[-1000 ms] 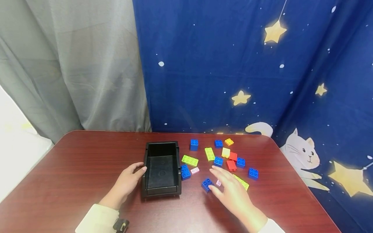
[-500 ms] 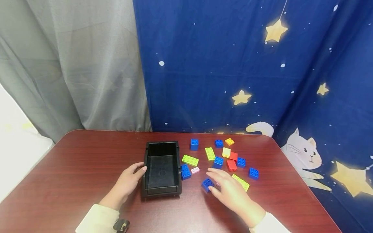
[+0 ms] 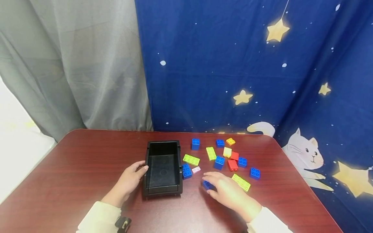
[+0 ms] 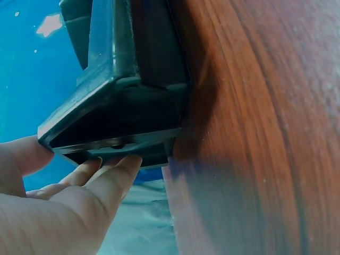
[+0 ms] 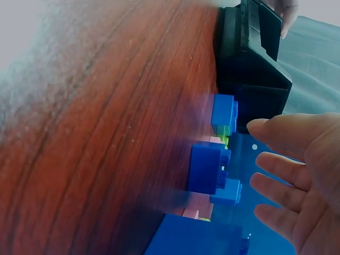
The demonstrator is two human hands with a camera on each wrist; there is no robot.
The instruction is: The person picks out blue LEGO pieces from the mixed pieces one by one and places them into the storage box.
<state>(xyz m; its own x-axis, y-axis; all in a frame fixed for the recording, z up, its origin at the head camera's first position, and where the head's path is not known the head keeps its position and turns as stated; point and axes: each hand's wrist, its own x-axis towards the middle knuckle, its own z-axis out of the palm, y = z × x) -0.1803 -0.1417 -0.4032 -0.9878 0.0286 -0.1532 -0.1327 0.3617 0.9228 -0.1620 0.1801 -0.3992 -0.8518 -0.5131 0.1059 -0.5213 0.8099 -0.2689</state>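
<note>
My left hand [image 3: 128, 181] grips the side wall of a black plastic bin [image 3: 147, 191]. In the left wrist view the thumb is at the bin's rim and the fingertips [image 4: 130, 162] lie against its outer side. My right hand [image 3: 228, 191] hovers low over a blue toy brick [image 3: 207, 185], partly covering it in the head view. The right wrist view shows loosely bent, spread fingers [image 5: 281, 194] and a thumb with nothing between them, close beside blue bricks. A lime brick [image 3: 241, 183] lies just right of this hand.
Beside the bin lie a blue brick [image 3: 186, 171], a lime brick [image 3: 191, 160] and a pink brick [image 3: 196, 170]. Several more bricks, including red [image 3: 232, 165], pale yellow [image 3: 227, 152] and orange [image 3: 230, 141] ones, are scattered behind. Curtains [image 3: 204, 81] hang behind the table [image 3: 96, 155].
My right hand has moved slightly left and down over the blue brick, covering more of it and hiding a small pink brick. The left hand keeps its hold on the bin.
</note>
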